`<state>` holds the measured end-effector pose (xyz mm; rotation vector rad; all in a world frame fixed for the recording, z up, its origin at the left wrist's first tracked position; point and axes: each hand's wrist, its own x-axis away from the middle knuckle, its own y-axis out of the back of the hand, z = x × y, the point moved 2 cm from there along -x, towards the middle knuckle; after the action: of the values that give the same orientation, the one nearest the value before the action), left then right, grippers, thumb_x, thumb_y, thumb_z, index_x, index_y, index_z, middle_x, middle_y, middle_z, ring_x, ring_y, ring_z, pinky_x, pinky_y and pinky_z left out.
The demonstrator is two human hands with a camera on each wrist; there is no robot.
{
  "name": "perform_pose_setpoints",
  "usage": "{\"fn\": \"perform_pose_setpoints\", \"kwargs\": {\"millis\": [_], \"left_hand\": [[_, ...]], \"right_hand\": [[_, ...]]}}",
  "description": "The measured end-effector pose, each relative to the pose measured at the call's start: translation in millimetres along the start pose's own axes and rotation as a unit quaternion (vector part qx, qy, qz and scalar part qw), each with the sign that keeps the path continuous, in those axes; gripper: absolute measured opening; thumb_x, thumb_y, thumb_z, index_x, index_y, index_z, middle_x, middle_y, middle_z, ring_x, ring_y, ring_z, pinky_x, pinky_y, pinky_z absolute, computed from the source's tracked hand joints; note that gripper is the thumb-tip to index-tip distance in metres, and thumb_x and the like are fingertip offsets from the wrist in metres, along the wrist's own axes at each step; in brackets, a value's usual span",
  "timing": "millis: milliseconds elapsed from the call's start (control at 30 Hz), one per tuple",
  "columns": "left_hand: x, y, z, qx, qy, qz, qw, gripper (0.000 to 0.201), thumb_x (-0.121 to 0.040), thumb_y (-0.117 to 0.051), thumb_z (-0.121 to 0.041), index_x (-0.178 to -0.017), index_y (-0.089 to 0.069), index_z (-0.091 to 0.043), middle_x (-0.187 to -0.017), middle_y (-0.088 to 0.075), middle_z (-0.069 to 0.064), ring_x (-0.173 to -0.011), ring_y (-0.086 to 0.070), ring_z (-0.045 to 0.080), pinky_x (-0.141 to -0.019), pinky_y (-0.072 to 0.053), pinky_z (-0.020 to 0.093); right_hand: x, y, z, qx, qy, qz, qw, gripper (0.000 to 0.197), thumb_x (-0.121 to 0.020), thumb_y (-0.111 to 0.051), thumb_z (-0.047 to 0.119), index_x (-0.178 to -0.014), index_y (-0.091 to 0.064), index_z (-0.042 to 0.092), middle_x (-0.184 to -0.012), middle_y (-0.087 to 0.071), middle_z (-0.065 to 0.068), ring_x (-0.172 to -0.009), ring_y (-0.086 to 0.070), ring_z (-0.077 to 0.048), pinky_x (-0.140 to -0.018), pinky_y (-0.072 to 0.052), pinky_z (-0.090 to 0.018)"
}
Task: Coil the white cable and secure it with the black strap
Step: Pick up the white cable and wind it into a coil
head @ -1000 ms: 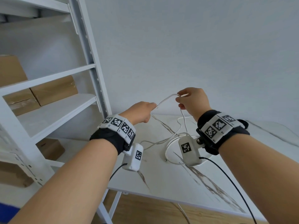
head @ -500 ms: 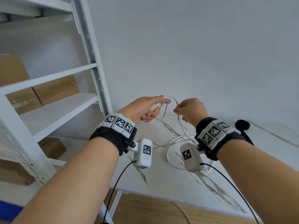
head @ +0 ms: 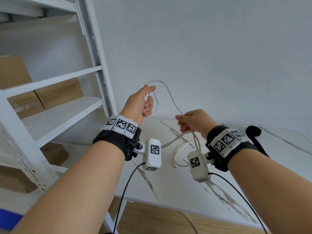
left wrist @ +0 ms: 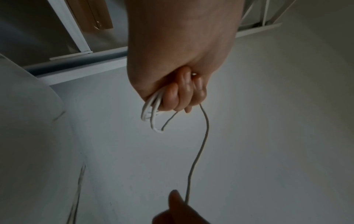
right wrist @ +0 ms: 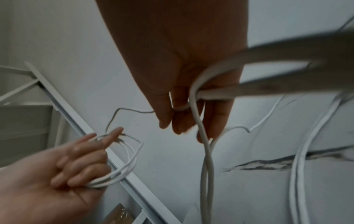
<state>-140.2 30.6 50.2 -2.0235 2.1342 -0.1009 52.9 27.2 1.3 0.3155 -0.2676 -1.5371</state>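
Observation:
My left hand (head: pixel 145 102) is raised in front of the wall and grips several small loops of the white cable (head: pixel 170 95). Those loops (left wrist: pixel 153 115) stick out past its curled fingers in the left wrist view. From there the cable arcs up and down to my right hand (head: pixel 189 122), which pinches the strand (right wrist: pixel 199 115) lower and to the right. The rest of the cable (head: pixel 179 149) hangs to the marble table (head: pixel 168 183) and lies there in loose curves. A black strap (head: pixel 253 132) shows behind my right wrist, partly hidden.
A white metal shelf unit (head: pixel 94 53) stands close on the left, holding cardboard boxes (head: pixel 59 92). A plain white wall (head: pixel 202 48) is directly ahead behind the table. Black sensor cables (head: pixel 125 191) hang from both wrist cameras. Wooden floor (head: pixel 160 222) shows below the table edge.
My left hand rose and moved away from the right hand with the loops in its grip. The right hand dropped slightly and slid along the cable, lengthening the span between the hands.

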Motion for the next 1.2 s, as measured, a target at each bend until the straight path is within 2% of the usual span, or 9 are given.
{"fn": "perform_pose_setpoints", "kwargs": {"millis": [133, 267, 433, 567, 667, 800, 900, 1067, 1200], "left_hand": [[-2, 8, 3, 0.024, 0.018, -0.017, 0.999, 0.041, -0.105, -0.033, -0.036, -0.127, -0.056, -0.011, -0.040, -0.028, -0.005, -0.030, -0.020, 0.007, -0.037, -0.017, 0.018], [2, 8, 3, 0.061, 0.028, 0.025, 0.997, 0.039, -0.105, -0.033, -0.035, -0.115, -0.061, -0.011, -0.041, -0.028, -0.005, -0.031, -0.020, 0.007, -0.036, -0.018, 0.020], [10, -5, -7, 0.128, 0.020, 0.099, 0.987, 0.039, -0.104, -0.033, -0.037, -0.107, -0.062, -0.012, -0.041, -0.026, -0.006, -0.033, -0.020, 0.007, -0.039, -0.018, 0.021], [11, -17, -12, 0.169, 0.013, 0.103, 0.980, 0.042, -0.105, -0.030, -0.039, -0.109, -0.062, -0.012, -0.042, -0.027, -0.006, -0.033, -0.021, 0.007, -0.038, -0.022, 0.020], [11, -25, -12, 0.202, 0.020, 0.095, 0.975, 0.042, -0.105, -0.030, -0.038, -0.112, -0.060, -0.010, -0.043, -0.029, -0.006, -0.034, -0.024, 0.007, -0.039, -0.025, 0.020], [11, -28, -12, 0.255, 0.035, 0.080, 0.963, 0.033, -0.100, -0.031, -0.025, -0.115, -0.054, -0.006, -0.046, -0.032, -0.003, -0.034, -0.027, 0.011, -0.039, -0.026, 0.020], [9, -26, -11, 0.263, 0.031, 0.045, 0.963, 0.027, -0.097, -0.033, -0.020, -0.112, -0.051, -0.007, -0.049, -0.035, -0.001, -0.036, -0.029, 0.012, -0.042, -0.028, 0.021], [2, -21, -8, 0.220, 0.006, -0.005, 0.976, 0.013, -0.104, -0.037, -0.022, -0.093, -0.041, -0.016, -0.060, -0.050, 0.003, -0.045, -0.039, 0.015, -0.049, -0.034, 0.024], [-4, -17, -2, 0.095, -0.039, -0.039, 0.994, 0.004, -0.104, -0.038, -0.024, -0.102, -0.041, -0.024, -0.063, -0.049, 0.002, -0.042, -0.042, 0.012, -0.048, -0.030, 0.024]], "right_hand": [[0, 2, 10, -0.094, -0.014, -0.014, 0.995, 0.013, -0.092, -0.059, 0.012, -0.089, -0.065, 0.001, -0.063, -0.052, -0.007, -0.050, -0.054, -0.018, -0.075, -0.059, -0.042], [5, 1, 14, -0.143, -0.019, -0.050, 0.988, 0.007, -0.093, -0.052, 0.003, -0.089, -0.057, 0.001, -0.067, -0.061, -0.012, -0.040, -0.053, -0.018, -0.054, -0.058, -0.036], [4, -1, 7, -0.059, -0.063, -0.064, 0.994, 0.015, -0.094, -0.056, 0.008, -0.107, -0.061, 0.002, -0.076, -0.072, -0.014, -0.023, -0.037, -0.010, -0.041, -0.050, -0.026], [6, -12, 9, 0.108, -0.037, -0.012, 0.993, 0.023, -0.093, -0.056, 0.017, -0.112, -0.068, 0.009, -0.072, -0.073, -0.010, -0.029, -0.042, -0.013, -0.041, -0.044, -0.023], [9, -20, 14, 0.197, -0.006, 0.027, 0.980, 0.021, -0.092, -0.054, 0.019, -0.105, -0.070, 0.013, -0.067, -0.070, -0.006, -0.022, -0.040, -0.004, -0.042, -0.039, -0.021], [12, -29, 15, 0.243, 0.036, 0.082, 0.966, 0.022, -0.090, -0.057, 0.023, -0.101, -0.074, 0.015, -0.064, -0.067, -0.004, -0.038, -0.044, -0.014, -0.052, -0.049, -0.029], [14, -32, 17, 0.276, 0.065, 0.109, 0.953, 0.026, -0.088, -0.062, 0.019, -0.110, -0.072, 0.027, -0.064, -0.063, -0.001, -0.043, -0.045, -0.013, -0.047, -0.046, -0.024], [21, -37, 20, 0.295, 0.115, 0.144, 0.938, 0.052, -0.086, -0.060, 0.010, -0.128, -0.059, 0.040, -0.064, -0.057, 0.004, -0.047, -0.050, -0.014, -0.053, -0.049, -0.024], [28, -41, 28, 0.284, 0.157, 0.156, 0.933, 0.039, -0.085, -0.063, 0.011, -0.118, -0.065, 0.033, -0.066, -0.058, 0.006, -0.051, -0.058, -0.015, -0.065, -0.057, -0.031]]}}
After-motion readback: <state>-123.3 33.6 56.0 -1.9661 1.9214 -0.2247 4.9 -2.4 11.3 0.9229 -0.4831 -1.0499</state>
